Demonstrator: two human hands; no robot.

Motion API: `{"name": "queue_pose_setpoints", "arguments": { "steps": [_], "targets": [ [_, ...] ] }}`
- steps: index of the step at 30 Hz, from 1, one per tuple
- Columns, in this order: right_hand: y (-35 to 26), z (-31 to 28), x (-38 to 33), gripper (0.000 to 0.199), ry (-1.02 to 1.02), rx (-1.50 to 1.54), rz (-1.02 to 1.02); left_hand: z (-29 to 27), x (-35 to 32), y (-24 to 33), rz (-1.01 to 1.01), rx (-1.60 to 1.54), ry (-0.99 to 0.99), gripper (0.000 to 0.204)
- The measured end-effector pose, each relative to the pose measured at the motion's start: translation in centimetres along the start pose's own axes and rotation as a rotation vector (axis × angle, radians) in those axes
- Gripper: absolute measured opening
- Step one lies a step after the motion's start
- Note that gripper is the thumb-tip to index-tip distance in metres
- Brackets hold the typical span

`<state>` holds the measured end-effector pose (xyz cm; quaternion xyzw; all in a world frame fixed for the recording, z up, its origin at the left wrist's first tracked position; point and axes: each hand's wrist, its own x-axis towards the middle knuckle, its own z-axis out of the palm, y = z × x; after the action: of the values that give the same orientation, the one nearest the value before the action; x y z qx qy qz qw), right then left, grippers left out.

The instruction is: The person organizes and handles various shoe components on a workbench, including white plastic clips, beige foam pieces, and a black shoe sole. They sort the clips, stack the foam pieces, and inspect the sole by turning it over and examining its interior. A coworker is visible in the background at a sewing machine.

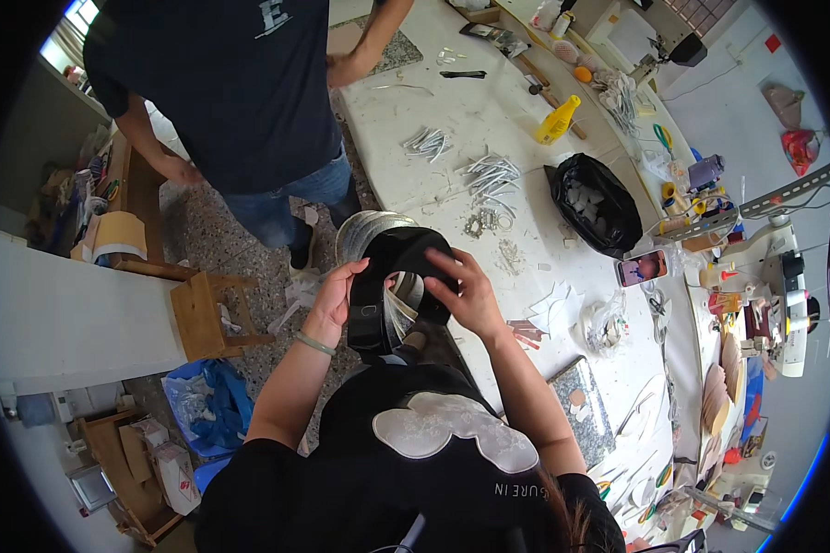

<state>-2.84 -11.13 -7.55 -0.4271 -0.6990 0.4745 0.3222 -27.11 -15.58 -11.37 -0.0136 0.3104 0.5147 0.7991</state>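
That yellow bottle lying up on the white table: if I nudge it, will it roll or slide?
The yellow bottle lies on its side on the white table, so it would probably roll rather than tip. It looks like thin plastic, likely light for its size. Nearby scraps and a wooden stick beside it might stop it quickly.

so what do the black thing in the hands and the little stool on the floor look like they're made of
The black piece, held by the left hand and right hand, looks like matte fabric or soft synthetic: it folds and drapes without shine, though the exact material is unclear. The small stool looks like bare unfinished wood, pale tan with squared legs.
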Motion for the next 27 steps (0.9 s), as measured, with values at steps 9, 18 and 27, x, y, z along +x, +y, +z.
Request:
{"name": "queue_pose_setpoints", "arguments": {
  "steps": [9, 18, 27],
  "targets": [
    [0.4, -1.3, 0.4, 0.041, 0.030, 1.044, 0.537, -1.0, 0.7, 0.0, -0.005, -0.076, -0.026, 0.041],
    [0.8, -0.5, -0.9, 0.042, 0.172, 0.778, 0.308, 1.7, -0.1, -0.5, 0.160, 0.024, -0.191, 0.046],
    [-1.7, -3.9, -6.0, 0.022, -0.089, 0.536, -0.159, 1.7, -0.1, -0.4, 0.142, -0.072, -0.163, 0.052]
  ]
}}
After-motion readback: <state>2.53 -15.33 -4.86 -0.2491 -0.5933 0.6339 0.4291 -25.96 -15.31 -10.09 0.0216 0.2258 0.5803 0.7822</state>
